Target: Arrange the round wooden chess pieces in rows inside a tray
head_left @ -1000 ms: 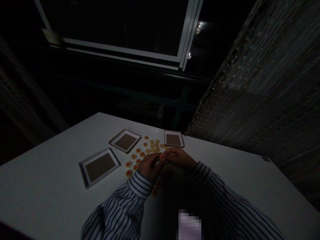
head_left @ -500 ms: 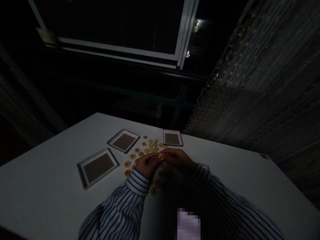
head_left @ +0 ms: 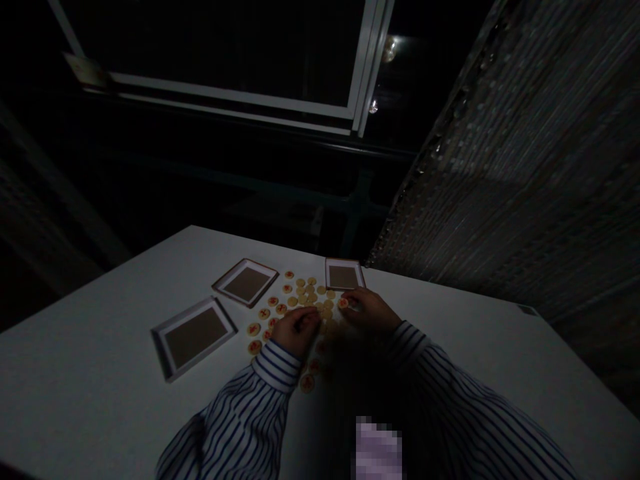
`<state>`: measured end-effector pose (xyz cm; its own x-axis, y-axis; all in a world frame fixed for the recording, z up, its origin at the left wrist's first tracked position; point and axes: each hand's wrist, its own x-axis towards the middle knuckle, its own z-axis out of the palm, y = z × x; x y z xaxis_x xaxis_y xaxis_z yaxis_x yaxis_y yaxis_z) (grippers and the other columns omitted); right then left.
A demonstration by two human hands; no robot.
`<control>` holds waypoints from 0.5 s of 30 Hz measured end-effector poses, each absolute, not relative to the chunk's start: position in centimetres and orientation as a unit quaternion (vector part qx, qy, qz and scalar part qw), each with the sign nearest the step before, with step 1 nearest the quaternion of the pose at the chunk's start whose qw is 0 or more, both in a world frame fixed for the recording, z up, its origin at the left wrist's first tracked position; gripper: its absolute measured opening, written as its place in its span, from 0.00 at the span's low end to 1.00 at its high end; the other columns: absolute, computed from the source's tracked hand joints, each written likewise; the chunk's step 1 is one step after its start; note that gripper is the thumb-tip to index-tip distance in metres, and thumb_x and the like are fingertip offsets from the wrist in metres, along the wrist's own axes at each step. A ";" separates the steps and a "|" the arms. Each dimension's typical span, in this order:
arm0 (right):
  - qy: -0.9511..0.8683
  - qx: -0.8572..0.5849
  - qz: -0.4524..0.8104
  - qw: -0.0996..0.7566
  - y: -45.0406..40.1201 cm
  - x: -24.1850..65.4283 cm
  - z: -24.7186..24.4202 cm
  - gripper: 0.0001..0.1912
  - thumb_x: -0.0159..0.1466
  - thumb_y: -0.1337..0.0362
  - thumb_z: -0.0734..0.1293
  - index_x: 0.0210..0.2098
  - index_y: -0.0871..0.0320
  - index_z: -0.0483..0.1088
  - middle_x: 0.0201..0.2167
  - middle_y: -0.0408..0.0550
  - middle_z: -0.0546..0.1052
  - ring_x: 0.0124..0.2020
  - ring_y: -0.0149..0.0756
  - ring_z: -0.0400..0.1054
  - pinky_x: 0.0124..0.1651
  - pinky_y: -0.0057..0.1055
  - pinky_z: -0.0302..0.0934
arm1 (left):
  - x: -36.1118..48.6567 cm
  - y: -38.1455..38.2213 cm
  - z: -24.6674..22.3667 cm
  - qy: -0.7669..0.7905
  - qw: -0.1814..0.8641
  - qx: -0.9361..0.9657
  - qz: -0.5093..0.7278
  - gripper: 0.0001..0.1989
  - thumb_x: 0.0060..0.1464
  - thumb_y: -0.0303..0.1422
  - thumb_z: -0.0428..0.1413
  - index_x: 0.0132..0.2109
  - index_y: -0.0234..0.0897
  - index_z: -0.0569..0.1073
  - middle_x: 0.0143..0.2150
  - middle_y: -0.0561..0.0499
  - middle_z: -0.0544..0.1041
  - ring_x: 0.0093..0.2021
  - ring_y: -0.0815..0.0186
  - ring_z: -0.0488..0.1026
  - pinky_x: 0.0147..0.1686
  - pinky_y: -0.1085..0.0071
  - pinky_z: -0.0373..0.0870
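My right hand pinches a round Chinese chess piece with a red mark, just in front of a small shallow box. To its left, my left hand is closed with thumb and fingertips together over the scattered pieces. What its fingers hold, if anything, I cannot make out. Around my hands lie many pale round pieces: red-marked pieces are on the left, and plain-faced pieces are bunched in the middle. Another red-marked piece lies in the shadow between my forearms.
Shallow open boxes stand on the white table: a grey-rimmed box at left, a brown-edged box behind it, and a smaller box near the back edge. A bead curtain hangs at right. The room is dark.
My hands were together at a red-marked piece; now my right hand has moved right with a red-marked piece, baring more plain pieces between the hands. My left hand stays nearly in place.
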<state>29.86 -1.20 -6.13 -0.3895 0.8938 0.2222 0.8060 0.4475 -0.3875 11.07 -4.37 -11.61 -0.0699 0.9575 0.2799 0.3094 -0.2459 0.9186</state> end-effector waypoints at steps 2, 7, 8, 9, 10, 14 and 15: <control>-0.818 -0.540 0.092 0.174 -1.0 30.7 -6.6 0.14 0.54 0.63 0.61 0.38 0.61 0.68 0.35 0.50 0.72 0.36 0.33 0.64 0.41 0.28 0.56 | 11.0 -4.4 -11.8 0.520 0.279 0.642 0.490 0.13 0.45 0.35 0.52 0.38 0.34 0.72 0.34 0.47 0.76 0.34 0.66 0.72 0.37 0.67 0.70; -0.809 -0.580 0.057 0.077 -1.0 31.6 -7.2 0.14 0.55 0.62 0.59 0.39 0.60 0.68 0.36 0.50 0.73 0.36 0.34 0.65 0.39 0.28 0.55 | 10.9 -4.4 -11.7 0.511 0.205 0.718 0.425 0.12 0.47 0.34 0.51 0.40 0.36 0.72 0.38 0.46 0.75 0.39 0.64 0.71 0.41 0.65 0.67; -0.809 -0.583 0.047 0.059 -1.0 31.6 -7.2 0.14 0.56 0.62 0.58 0.39 0.59 0.68 0.36 0.50 0.73 0.37 0.35 0.65 0.39 0.28 0.54 | 10.9 -4.4 -11.7 0.514 0.193 0.724 0.416 0.12 0.47 0.34 0.51 0.39 0.36 0.72 0.38 0.47 0.75 0.39 0.64 0.70 0.41 0.65 0.67; -0.810 -0.584 0.037 0.039 -1.0 31.6 -7.2 0.14 0.56 0.61 0.58 0.39 0.58 0.68 0.37 0.50 0.73 0.37 0.36 0.65 0.39 0.29 0.54 | 11.0 -4.4 -11.7 0.515 0.183 0.730 0.409 0.12 0.47 0.34 0.51 0.39 0.37 0.72 0.38 0.47 0.75 0.40 0.63 0.70 0.41 0.64 0.67; -0.811 -0.584 0.028 0.017 -1.1 31.6 -7.2 0.14 0.56 0.61 0.58 0.39 0.58 0.68 0.37 0.50 0.73 0.38 0.37 0.65 0.39 0.30 0.54 | 11.0 -4.4 -11.7 0.515 0.174 0.736 0.403 0.12 0.48 0.34 0.50 0.40 0.37 0.72 0.38 0.47 0.75 0.40 0.63 0.70 0.41 0.64 0.67; -0.812 -0.582 0.008 -0.034 -1.2 31.2 -7.1 0.15 0.56 0.60 0.57 0.40 0.57 0.68 0.38 0.52 0.72 0.41 0.41 0.64 0.40 0.35 0.52 | 11.3 -4.1 -11.7 0.493 0.145 0.767 0.383 0.11 0.47 0.33 0.50 0.39 0.38 0.72 0.38 0.48 0.75 0.40 0.63 0.70 0.41 0.63 0.66; -0.813 -0.581 0.006 -0.034 -1.2 31.2 -7.2 0.15 0.56 0.59 0.57 0.40 0.57 0.68 0.39 0.52 0.72 0.41 0.42 0.64 0.40 0.36 0.52 | 11.4 -4.0 -11.7 0.484 0.141 0.776 0.379 0.11 0.47 0.32 0.50 0.40 0.38 0.72 0.38 0.48 0.75 0.40 0.63 0.69 0.41 0.63 0.66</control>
